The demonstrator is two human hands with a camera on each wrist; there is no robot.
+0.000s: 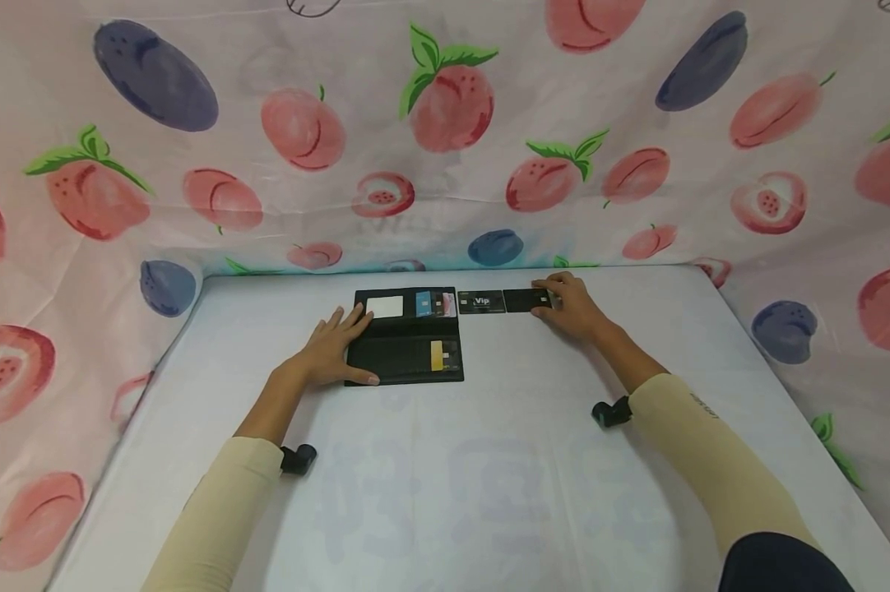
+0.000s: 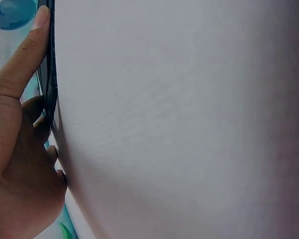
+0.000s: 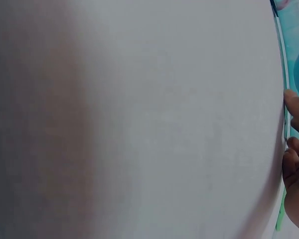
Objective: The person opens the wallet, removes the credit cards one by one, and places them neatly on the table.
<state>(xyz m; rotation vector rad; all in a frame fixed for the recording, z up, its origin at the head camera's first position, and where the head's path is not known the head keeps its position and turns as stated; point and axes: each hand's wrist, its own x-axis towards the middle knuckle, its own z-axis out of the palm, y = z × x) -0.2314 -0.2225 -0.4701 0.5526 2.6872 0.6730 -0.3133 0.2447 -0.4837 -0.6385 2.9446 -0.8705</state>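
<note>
A black wallet [image 1: 408, 353] lies unfolded on the white table, with cards showing in its slots: blue and pink ones at the upper right, a yellow one lower down. My left hand [image 1: 330, 349] rests on its left edge, fingers spread and thumb extended along the bottom; in the left wrist view the thumb [image 2: 27, 57] lies straight on it. To the wallet's right is a black card marked "Vip" [image 1: 482, 302]. Beside that lies a second black card [image 1: 521, 301], its right end held between the thumb and fingers of my right hand [image 1: 572, 308].
The white tabletop [image 1: 475, 485] stretches in front of both arms. A fruit-printed cloth [image 1: 386, 107] hangs behind the far edge and down both sides. Small black devices [image 1: 297, 459] sit at both wrists.
</note>
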